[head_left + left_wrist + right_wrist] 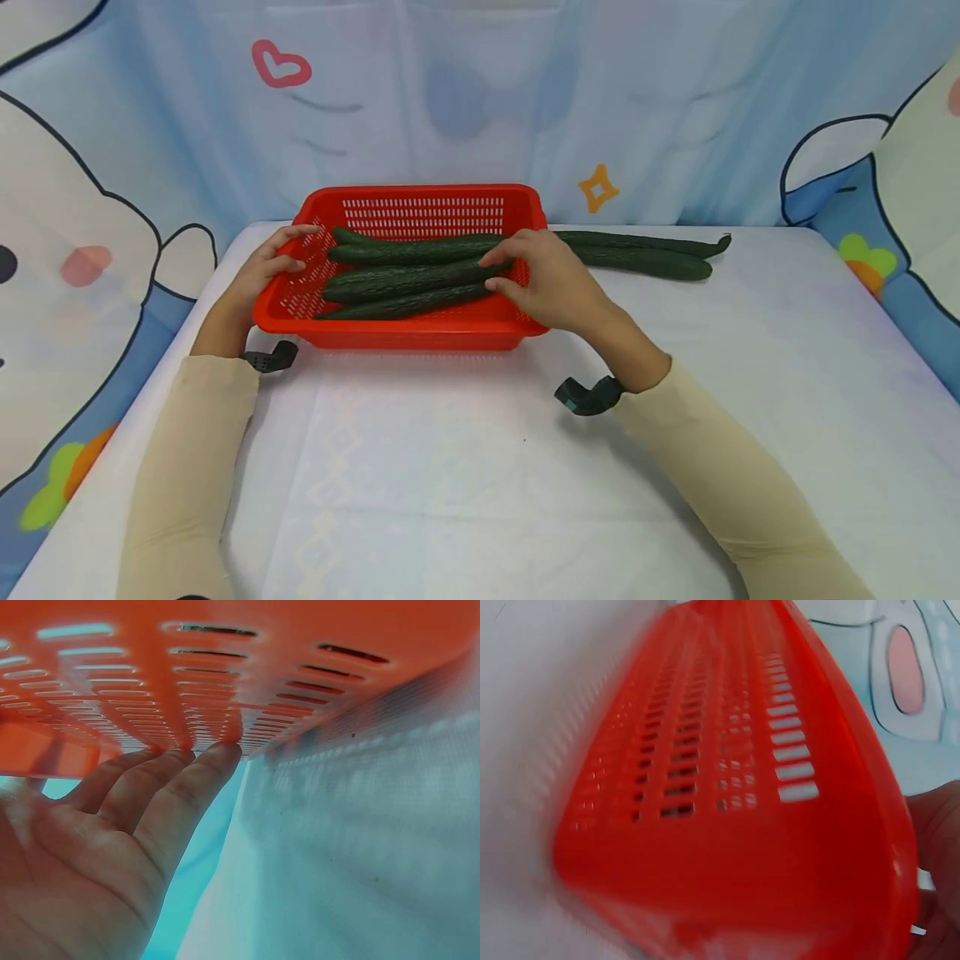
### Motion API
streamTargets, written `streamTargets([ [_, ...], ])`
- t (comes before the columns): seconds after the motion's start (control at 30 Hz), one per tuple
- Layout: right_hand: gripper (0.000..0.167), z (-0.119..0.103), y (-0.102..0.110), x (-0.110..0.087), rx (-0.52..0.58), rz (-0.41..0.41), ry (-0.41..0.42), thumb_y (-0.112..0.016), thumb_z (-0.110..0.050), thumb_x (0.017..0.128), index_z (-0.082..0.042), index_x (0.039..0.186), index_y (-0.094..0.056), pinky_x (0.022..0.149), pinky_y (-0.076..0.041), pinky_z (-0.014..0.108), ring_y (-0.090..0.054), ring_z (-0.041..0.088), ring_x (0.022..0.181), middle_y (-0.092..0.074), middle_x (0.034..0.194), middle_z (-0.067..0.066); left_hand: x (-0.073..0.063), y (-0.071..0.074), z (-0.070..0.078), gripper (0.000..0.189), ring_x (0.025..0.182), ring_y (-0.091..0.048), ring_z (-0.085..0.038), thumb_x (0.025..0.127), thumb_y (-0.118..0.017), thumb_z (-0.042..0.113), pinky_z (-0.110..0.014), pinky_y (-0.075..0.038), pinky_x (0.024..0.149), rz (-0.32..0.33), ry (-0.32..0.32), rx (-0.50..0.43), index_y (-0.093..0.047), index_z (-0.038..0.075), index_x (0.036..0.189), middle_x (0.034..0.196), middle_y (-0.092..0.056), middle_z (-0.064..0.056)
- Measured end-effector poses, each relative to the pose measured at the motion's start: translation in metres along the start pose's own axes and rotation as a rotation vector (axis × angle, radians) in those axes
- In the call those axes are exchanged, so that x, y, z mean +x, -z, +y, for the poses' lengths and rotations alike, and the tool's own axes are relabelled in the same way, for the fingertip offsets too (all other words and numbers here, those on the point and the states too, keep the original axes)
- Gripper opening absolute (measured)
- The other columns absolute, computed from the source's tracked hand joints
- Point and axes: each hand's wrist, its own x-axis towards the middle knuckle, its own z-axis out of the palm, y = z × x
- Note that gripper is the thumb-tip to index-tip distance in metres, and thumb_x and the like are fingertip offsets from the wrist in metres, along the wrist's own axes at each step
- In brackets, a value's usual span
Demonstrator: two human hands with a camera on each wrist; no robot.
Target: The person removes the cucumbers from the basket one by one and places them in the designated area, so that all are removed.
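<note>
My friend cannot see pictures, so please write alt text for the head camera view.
A person's left hand holds the left end of a red basket of dark green cucumbers, while the right hand is over its right end, fingertips at the cucumbers. More cucumbers lie on the white-covered table to the right, before a pale blue cartoon backdrop.

White-covered table (450, 467), pale blue curtain (675, 50) behind, printed pink heart (285, 81), orange star (600, 175), cartoon figures (75, 200)

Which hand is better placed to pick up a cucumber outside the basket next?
Probably the right hand: it is over the right end of the basket, nearer the outside cucumbers. The left hand holds the opposite end.
</note>
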Motion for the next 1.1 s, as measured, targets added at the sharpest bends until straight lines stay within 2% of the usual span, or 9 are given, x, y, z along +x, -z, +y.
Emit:
streamTargets([
  [0.1, 0.031, -0.005, -0.005, 0.008, -0.015, -0.088, -0.017, -0.073, -0.017, 0.088, -0.01, 0.118, -0.069, 0.093, -0.051, 0.042, -0.058, 0.028, 0.109, -0.066, 0.116, 0.011, 0.002, -0.002, 0.0, 0.052, 0.114, -0.058, -0.02, 0.097, -0.048, 0.003, -0.026, -0.06, 0.079, -0.007, -0.009, 0.006, -0.044, 0.027, 0.143, 0.145, -0.038, -0.009],
  [0.27, 0.041, -0.008, -0.018, 0.027, -0.08, -0.236, -0.041, -0.075, -0.021, 0.087, -0.011, 0.126, -0.065, 0.097, -0.051, 0.041, -0.055, 0.028, 0.117, -0.063, 0.124, 0.011, -0.001, -0.001, -0.001, 0.051, 0.113, -0.059, -0.019, 0.097, -0.048, 0.002, -0.026, -0.06, 0.08, -0.023, -0.03, -0.01, -0.045, 0.027, 0.141, 0.143, -0.04, -0.007],
  [0.47, 0.053, -0.002, -0.031, 0.042, -0.117, -0.385, -0.052, -0.074, -0.027, 0.087, -0.017, 0.136, -0.058, 0.107, -0.043, 0.047, -0.043, 0.03, 0.129, -0.053, 0.137, 0.011, 0.0, -0.002, -0.001, 0.05, 0.112, -0.058, -0.02, 0.097, -0.048, 0.003, -0.027, -0.06, 0.08, -0.023, -0.014, -0.009, -0.046, 0.028, 0.14, 0.143, -0.039, -0.009],
  [0.63, 0.067, 0.002, -0.037, 0.049, -0.152, -0.47, -0.064, -0.075, -0.03, 0.085, -0.02, 0.146, -0.047, 0.115, -0.031, 0.055, -0.033, 0.033, 0.14, -0.041, 0.15, 0.011, 0.0, -0.002, 0.0, 0.053, 0.114, -0.058, -0.02, 0.096, -0.049, 0.003, -0.027, -0.06, 0.08, -0.003, -0.007, 0.023, -0.043, 0.027, 0.143, 0.146, -0.037, -0.011],
  [0.8, 0.078, 0.003, -0.039, 0.052, -0.231, -0.522, -0.108, -0.074, -0.035, 0.086, -0.022, 0.152, -0.036, 0.121, -0.011, 0.061, -0.015, 0.037, 0.15, -0.031, 0.159, 0.011, 0.001, -0.001, 0.0, 0.053, 0.113, -0.057, -0.02, 0.096, -0.051, 0.005, -0.025, -0.06, 0.08, 0.012, -0.004, 0.04, -0.043, 0.029, 0.143, 0.147, -0.036, -0.011],
  [0.9, 0.079, 0.003, -0.04, 0.051, -0.283, -0.531, -0.127, -0.073, -0.036, 0.086, -0.023, 0.153, -0.034, 0.121, -0.003, 0.062, -0.012, 0.038, 0.151, -0.029, 0.159, 0.011, 0.001, -0.001, -0.001, 0.053, 0.113, -0.056, -0.02, 0.096, -0.051, 0.004, -0.024, -0.059, 0.08, 0.002, -0.013, 0.03, -0.043, 0.029, 0.143, 0.146, -0.037, -0.01],
  [0.97, 0.078, 0.002, -0.041, 0.05, -0.306, -0.516, -0.123, -0.074, -0.036, 0.085, -0.022, 0.152, -0.036, 0.122, -0.006, 0.06, -0.018, 0.037, 0.148, -0.033, 0.156, 0.012, 0.001, 0.0, -0.001, 0.053, 0.113, -0.056, -0.02, 0.096, -0.051, 0.004, -0.024, -0.059, 0.08, -0.003, -0.019, 0.025, -0.044, 0.029, 0.143, 0.145, -0.038, -0.009],
  [1.1, 0.075, 0.001, -0.042, 0.049, -0.324, -0.455, -0.103, -0.076, -0.035, 0.083, -0.019, 0.148, -0.042, 0.118, -0.024, 0.054, -0.032, 0.033, 0.136, -0.041, 0.143, 0.013, 0.001, 0.0, -0.002, 0.053, 0.114, -0.056, -0.02, 0.096, -0.051, 0.004, -0.025, -0.059, 0.08, -0.01, -0.025, 0.017, -0.045, 0.029, 0.142, 0.145, -0.038, -0.009],
])
